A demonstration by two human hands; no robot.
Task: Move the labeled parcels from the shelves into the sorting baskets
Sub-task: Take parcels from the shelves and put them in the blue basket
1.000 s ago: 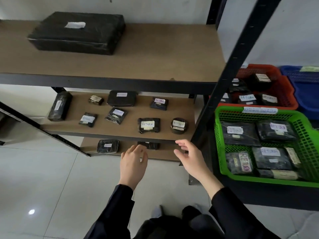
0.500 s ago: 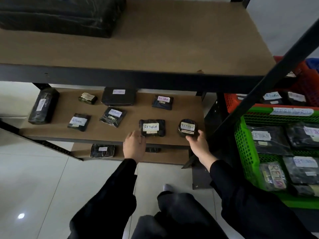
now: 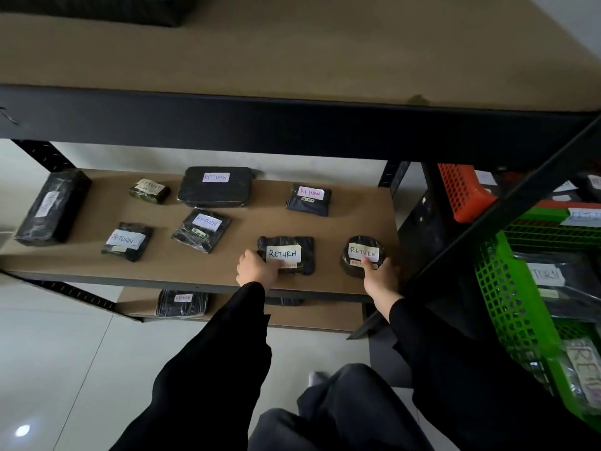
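Observation:
Several black-wrapped parcels with white RETURN labels lie on the middle shelf (image 3: 162, 265). My left hand (image 3: 255, 270) grips the front left corner of a flat rectangular parcel (image 3: 292, 247). My right hand (image 3: 379, 275) grips the near side of a round parcel (image 3: 361, 249), its thumb lying on the label. Both parcels rest on the shelf near its front edge. A green basket (image 3: 500, 304) at the right holds more labeled parcels.
The upper shelf's dark front beam (image 3: 292, 122) hangs just above my arms. A slanted black shelf post (image 3: 487, 222) runs between the shelf and the baskets. An orange basket (image 3: 461, 190) stands behind the green one. Another parcel (image 3: 182, 302) lies on the bottom shelf.
I have bent lower and closer to the middle shelf. Both hands moved forward from the shelf's front edge onto the two front parcels and took hold of them.

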